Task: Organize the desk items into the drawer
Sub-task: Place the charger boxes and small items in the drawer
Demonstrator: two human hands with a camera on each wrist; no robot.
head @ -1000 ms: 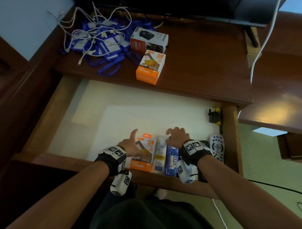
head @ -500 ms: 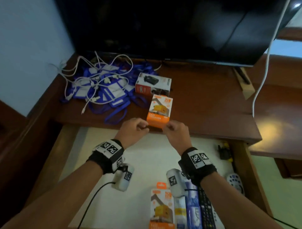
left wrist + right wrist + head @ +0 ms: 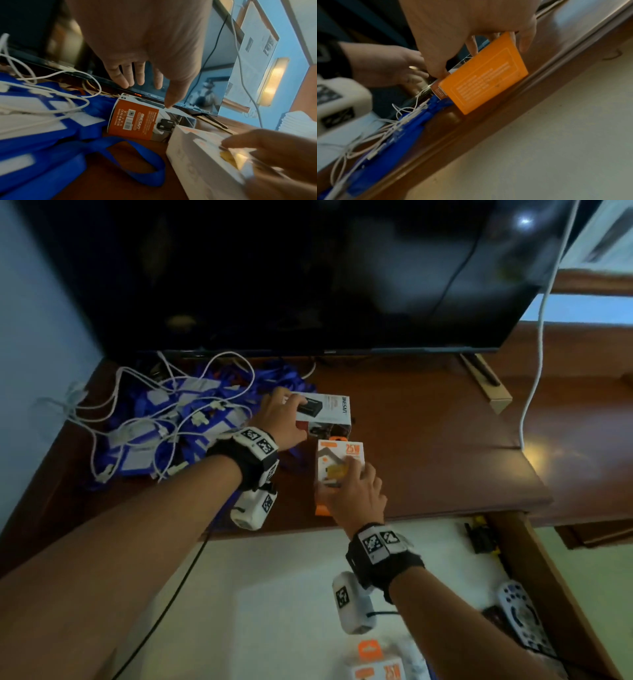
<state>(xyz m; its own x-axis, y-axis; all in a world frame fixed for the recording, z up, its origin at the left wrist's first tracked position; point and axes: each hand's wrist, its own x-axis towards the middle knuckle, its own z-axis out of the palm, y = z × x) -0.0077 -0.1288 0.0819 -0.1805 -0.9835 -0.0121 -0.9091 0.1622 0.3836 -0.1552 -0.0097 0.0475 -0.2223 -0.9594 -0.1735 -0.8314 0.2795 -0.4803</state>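
Note:
On the brown desk [image 3: 428, 446] lie a white-and-orange charger box [image 3: 339, 460] and, just behind it, a white-and-grey box [image 3: 329, 412] with an orange end [image 3: 133, 119]. My right hand [image 3: 356, 494] grips the charger box's near end, thumb [image 3: 436, 67] on one side and fingers on the other; its orange end face [image 3: 484, 81] tilts up at the desk edge. My left hand [image 3: 287, 405] spreads over the left end of the white-and-grey box, thumb [image 3: 169, 100] touching its top, fingers straight above it. The open drawer [image 3: 534, 570] lies below.
A tangle of blue lanyards and white cables [image 3: 164, 419] fills the desk's left. A dark TV [image 3: 308, 268] stands behind. In the drawer's right part are a second orange charger box [image 3: 376, 666], a remote [image 3: 520, 618] and a black plug [image 3: 479, 537]. A white cord [image 3: 537, 354] hangs right.
Both hands rose from the drawer's front items to the desk. The right hand took hold of the charger box; the left hand went on to the white-and-grey box behind.

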